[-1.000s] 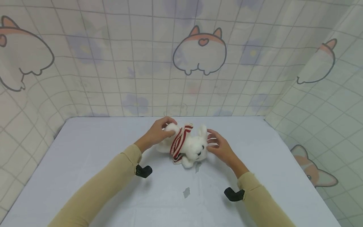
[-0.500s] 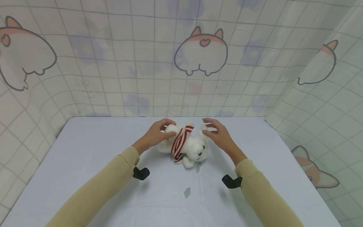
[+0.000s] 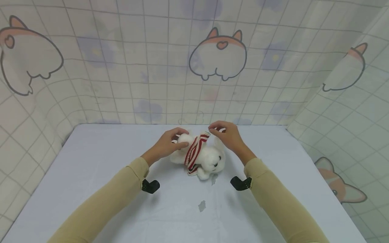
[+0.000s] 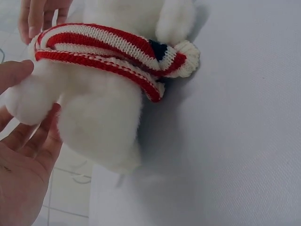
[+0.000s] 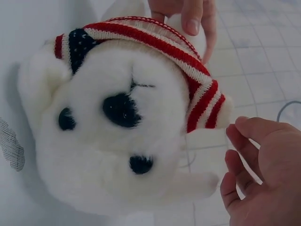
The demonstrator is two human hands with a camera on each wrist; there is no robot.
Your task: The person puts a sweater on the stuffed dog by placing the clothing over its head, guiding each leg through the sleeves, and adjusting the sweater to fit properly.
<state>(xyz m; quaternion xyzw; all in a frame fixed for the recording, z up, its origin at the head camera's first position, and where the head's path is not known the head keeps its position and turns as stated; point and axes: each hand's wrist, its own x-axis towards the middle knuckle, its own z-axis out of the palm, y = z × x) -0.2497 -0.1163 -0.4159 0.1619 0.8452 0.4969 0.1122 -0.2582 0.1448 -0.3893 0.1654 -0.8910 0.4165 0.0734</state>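
Observation:
A white plush toy animal (image 3: pixel 209 158) lies on its side on the white table, head to the right, dressed in a red-and-white striped knit sweater (image 3: pixel 193 152). My left hand (image 3: pixel 165 144) holds its upper leg (image 4: pixel 29 101), thumb over the top and fingers behind, as the left wrist view shows. At the end of the upper sleeve (image 5: pixel 207 106), the thumb and forefinger of my right hand (image 3: pixel 230 136) come together on the cuff's edge; the other fingers are bent and free. Black eyes and nose (image 5: pixel 122 109) face the right wrist camera.
The white table (image 3: pixel 109 175) ends at a tile-patterned curtain (image 3: pixel 170 84) with corgi drawings behind and at both sides. Two grey patches (image 3: pixel 202 206) mark the tabletop before the toy. A black wrist camera mount (image 3: pixel 150 186) hangs under each sleeve.
My right hand has moved from beside the toy's head, up past its ear and leftward to the upper sleeve, its thumb and forefinger closing together. My left hand stays on the leg.

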